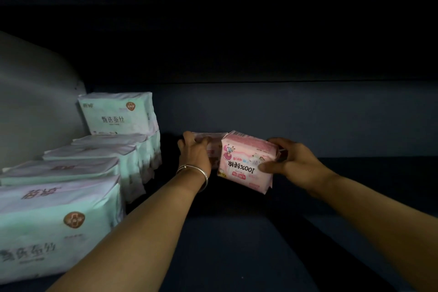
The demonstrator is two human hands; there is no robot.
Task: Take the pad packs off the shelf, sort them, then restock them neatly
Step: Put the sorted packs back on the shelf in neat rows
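Both arms reach deep into a dim shelf (308, 232). The right hand (294, 161) grips a pink pack (246, 161), thumb across its printed face and fingers curled behind its far edge; the pack is tilted, its print upside down, apparently held just above the shelf floor. The left hand (193, 149), a bangle (198, 173) on its wrist, has its fingers curled over the top of a second pink pack (213, 147) standing behind, near the back wall. The two pink packs touch or nearly so; I cannot tell which. To the left a row of green packs (90, 168) runs front to back beside the side wall.

The risk I see: set down as it is, the front pack would read inverted and sit crooked. The soft wrapper could also slip from a one-sided grip, or nudge the back pack over.
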